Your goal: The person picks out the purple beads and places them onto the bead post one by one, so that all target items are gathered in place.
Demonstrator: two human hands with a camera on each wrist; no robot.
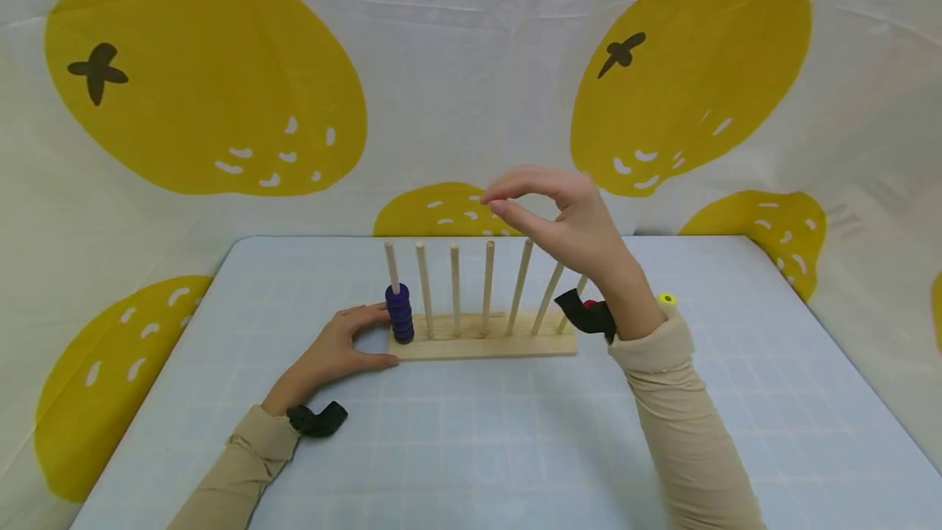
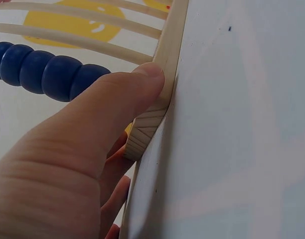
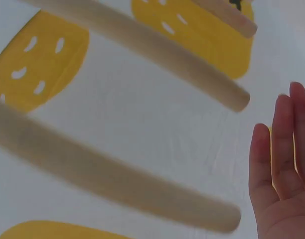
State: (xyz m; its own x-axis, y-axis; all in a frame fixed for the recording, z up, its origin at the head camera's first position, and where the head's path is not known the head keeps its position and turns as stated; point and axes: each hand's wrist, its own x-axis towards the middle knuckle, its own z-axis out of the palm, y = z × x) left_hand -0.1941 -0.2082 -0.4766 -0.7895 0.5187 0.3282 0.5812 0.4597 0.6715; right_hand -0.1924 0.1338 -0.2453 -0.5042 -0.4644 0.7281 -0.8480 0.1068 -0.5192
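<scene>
A wooden peg stand (image 1: 508, 345) with several upright pegs lies across the table. Dark blue rings (image 1: 400, 313) are stacked on its leftmost peg; they look like rounded beads in the left wrist view. My left hand (image 1: 342, 348) grips the left end of the base, thumb on the front edge and fingers behind, as the left wrist view also shows. Above the pegs on the right side is my raised right hand (image 1: 570, 215), its thumb and forefinger bowed close together with nothing visible between them. The fingers (image 3: 284, 144) look fairly straight in the right wrist view, beyond the peg tips.
A small yellow ring (image 1: 666, 298) lies on the table to the right, behind my right forearm. A red piece (image 1: 589, 303) is mostly hidden by the wrist camera (image 1: 586, 313). The blue checked table (image 1: 456, 448) ends at a lemon-printed curtain (image 1: 471, 64).
</scene>
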